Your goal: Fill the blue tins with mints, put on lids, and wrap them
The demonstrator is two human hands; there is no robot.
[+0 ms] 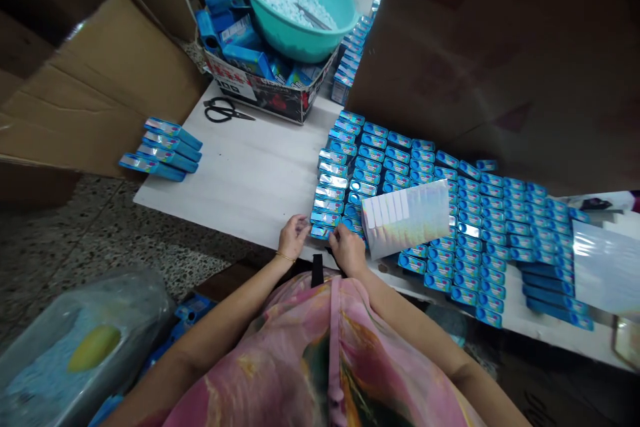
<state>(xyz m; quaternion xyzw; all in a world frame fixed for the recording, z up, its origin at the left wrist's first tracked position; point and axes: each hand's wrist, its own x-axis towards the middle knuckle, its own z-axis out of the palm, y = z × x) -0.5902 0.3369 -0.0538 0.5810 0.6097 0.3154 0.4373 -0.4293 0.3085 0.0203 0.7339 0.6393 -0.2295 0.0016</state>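
Observation:
My left hand [294, 237] and my right hand [347, 249] are at the two ends of a small blue box [320, 232], the nearest one in the leftmost column. The fingers of both hands are curled in and closed against its ends; the fingertips are partly hidden. Rows of identical blue boxes [419, 165] stand packed side by side, their narrow printed ends facing up. Just right of my right hand, a shiny silvery sheet [415, 223] with pale strip labels along its left part lies on top of the boxes.
On the white table [250, 167] are black scissors [226, 111] and several blue boxes [165, 147] at the left. A carton [270, 101] of blue boxes supports a turquoise basin [305, 43] of white pieces. A large brown cardboard panel [500, 60] rises behind. Another sheet [607, 267] lies right.

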